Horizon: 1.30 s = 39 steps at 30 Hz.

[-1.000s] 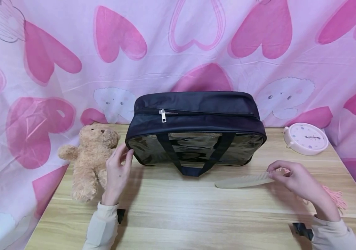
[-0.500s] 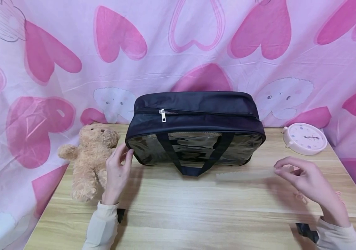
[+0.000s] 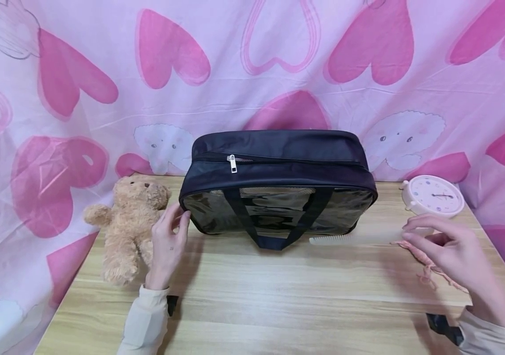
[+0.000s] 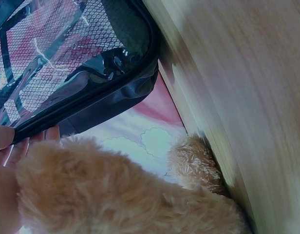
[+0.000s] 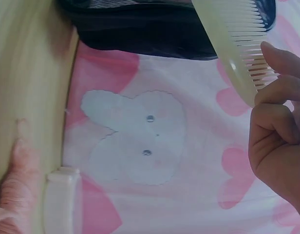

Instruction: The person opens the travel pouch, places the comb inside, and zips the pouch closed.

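Observation:
A cream-coloured comb [image 3: 337, 239] is pinched at its right end between the thumb and curled fingers of my right hand [image 3: 450, 249]. It points left in the head view, in front of the bag's right half; its teeth [image 5: 254, 48] show clearly in the right wrist view. My left hand [image 3: 169, 244] grips the lower-left edge of a black bag [image 3: 279, 172] with thumb and fingers on its piping. The bag stands upright, with dark see-through sides, a silver zipper pull [image 3: 233, 164] on top and a black strap handle [image 3: 272, 242] hanging in front.
A tan teddy bear [image 3: 130, 227] sits left of the bag, right beside my left hand. A white round clock [image 3: 434, 196] lies at the back right. A pink stringy bundle [image 3: 427, 264] lies under my right hand on the wooden table [image 3: 279, 305]. Behind hangs a pink heart-patterned cloth [image 3: 226, 103].
My right hand has shifted to the right and slightly away with the comb, which has turned in the fingers. More of the pink bundle shows. The left hand stays at the bag's edge.

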{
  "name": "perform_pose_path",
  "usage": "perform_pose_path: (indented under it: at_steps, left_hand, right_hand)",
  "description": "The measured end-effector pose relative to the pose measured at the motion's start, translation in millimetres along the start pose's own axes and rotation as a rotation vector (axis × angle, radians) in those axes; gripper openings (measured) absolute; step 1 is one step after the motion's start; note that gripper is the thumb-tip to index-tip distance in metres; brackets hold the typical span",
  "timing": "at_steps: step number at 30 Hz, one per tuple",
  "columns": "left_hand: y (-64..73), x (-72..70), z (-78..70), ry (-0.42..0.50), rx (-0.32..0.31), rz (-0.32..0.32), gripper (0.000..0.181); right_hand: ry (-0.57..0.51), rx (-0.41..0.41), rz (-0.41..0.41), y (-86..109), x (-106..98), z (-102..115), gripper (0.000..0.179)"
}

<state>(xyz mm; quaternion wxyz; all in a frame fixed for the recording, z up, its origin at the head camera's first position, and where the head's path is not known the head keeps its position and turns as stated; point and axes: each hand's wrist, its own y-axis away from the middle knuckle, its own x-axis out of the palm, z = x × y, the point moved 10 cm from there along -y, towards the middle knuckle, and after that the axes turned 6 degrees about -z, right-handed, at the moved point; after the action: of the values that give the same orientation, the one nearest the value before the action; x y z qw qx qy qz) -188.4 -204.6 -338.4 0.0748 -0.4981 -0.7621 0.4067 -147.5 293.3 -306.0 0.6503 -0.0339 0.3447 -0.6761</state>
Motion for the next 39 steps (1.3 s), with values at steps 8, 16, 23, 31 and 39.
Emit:
perform_pose_path:
  at_steps: [8, 16, 23, 31, 39]
  left_hand:
    - [-1.8, 0.8, -1.1, -0.015, 0.009, -0.002, 0.023]
    - [-1.4, 0.2, -0.9, 0.002, 0.006, -0.017, 0.025]
    - [-2.4, 0.1, -1.6, -0.002, 0.009, -0.014, 0.026]
    - [-2.7, 0.4, -0.8, -0.016, 0.006, -0.009, 0.025]
    - [0.3, -0.1, 0.1, -0.014, 0.007, -0.014, 0.026]
  right_hand:
    - [0.083, -0.148, -0.073, -14.2, -18, 33, 0.031]
    - [-0.254, -0.174, -0.157, -34.8, -34, 59, 0.012]
    - [-0.464, -0.157, -0.242, -47.3, -47, 64, 0.013]
    - [-0.533, -0.082, -0.307, -53.6, -54, 62, 0.02]
    - [-0.582, -0.055, -0.358, -59.2, -57, 61, 0.021]
